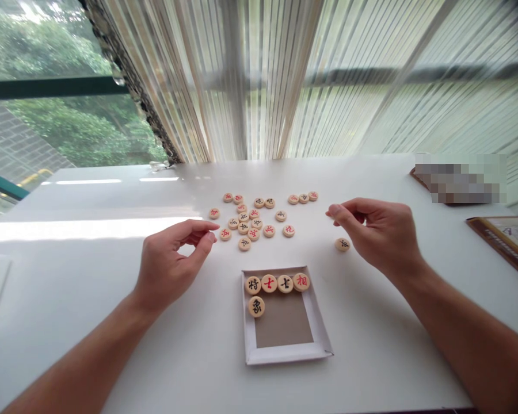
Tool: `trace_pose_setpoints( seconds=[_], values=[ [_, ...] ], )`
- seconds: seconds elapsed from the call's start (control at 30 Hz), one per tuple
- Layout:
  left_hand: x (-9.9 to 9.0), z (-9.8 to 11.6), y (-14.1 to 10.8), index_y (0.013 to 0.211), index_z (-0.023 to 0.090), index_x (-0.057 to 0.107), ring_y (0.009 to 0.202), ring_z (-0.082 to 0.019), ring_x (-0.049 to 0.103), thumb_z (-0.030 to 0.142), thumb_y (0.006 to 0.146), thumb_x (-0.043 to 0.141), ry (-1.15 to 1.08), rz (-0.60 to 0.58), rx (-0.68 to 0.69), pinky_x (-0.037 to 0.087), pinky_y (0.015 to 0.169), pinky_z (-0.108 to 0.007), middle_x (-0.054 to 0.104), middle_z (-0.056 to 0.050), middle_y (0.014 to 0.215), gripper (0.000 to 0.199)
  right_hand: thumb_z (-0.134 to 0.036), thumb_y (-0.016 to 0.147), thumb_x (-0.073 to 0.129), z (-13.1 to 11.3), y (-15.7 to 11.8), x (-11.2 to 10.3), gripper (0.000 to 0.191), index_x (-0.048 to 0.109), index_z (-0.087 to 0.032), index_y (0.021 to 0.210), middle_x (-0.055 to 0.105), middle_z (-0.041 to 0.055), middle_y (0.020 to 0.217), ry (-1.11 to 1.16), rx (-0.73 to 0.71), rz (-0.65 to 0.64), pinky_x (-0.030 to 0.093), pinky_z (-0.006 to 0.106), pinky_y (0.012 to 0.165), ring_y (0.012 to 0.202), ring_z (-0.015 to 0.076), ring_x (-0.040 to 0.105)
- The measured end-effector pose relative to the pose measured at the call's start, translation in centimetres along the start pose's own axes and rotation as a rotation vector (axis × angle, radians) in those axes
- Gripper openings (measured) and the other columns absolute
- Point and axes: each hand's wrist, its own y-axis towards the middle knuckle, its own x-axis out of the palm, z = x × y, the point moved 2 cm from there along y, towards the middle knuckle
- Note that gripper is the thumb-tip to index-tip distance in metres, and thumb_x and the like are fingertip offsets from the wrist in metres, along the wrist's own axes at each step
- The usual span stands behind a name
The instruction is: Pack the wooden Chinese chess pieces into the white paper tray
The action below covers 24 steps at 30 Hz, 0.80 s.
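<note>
My left hand (172,261) hovers at the left of a group of round wooden chess pieces (243,227), thumb and forefinger slightly apart and nothing between them. On the right, my right hand (377,230) has its thumb against its forefinger; whatever the tips may hold is too small to make out. A black-marked piece (342,245) lies on the table just below those fingers. Nearer to me, a shallow white box (285,352) holds a row of pieces along its far side, red and black, and one black-marked piece (256,307) below the row's left end.
The white table (190,368) reaches to a window with a striped curtain (263,80). A brown-edged board (507,241) lies at the right edge, with another brown-edged item (423,179) behind it, partly blurred. Something white lies at the far left.
</note>
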Motion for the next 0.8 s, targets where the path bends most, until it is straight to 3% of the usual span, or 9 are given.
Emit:
trace_pose_setpoints(
  seconds=[0.47, 0.8],
  values=[
    [0.29, 0.12, -0.21, 0.101, 0.022, 0.081, 0.075, -0.013, 0.074, 0.026, 0.092, 0.073, -0.001, -0.042, 0.019, 0.061, 0.072, -0.023, 0.081, 0.000, 0.089, 0.013, -0.035, 0.089, 0.076, -0.15, -0.03, 0.04, 0.022, 0.080, -0.022, 0.072, 0.073, 0.0021, 0.062, 0.002, -0.015, 0.000, 0.042, 0.030, 0.054, 0.054, 0.0156, 0.056],
    [0.35, 0.22, -0.36, 0.102, 0.023, 0.081, 0.075, -0.012, 0.073, 0.025, 0.093, 0.072, 0.010, -0.063, 0.023, 0.059, 0.070, -0.021, 0.081, 0.001, 0.089, 0.013, -0.041, 0.095, 0.072, -0.11, -0.14, 0.00, 0.028, 0.083, -0.023, 0.076, 0.076, 0.0033, 0.065, 0.044, -0.005, -0.011, 0.046, 0.029, 0.056, 0.057, 0.0172, 0.065]
  ],
)
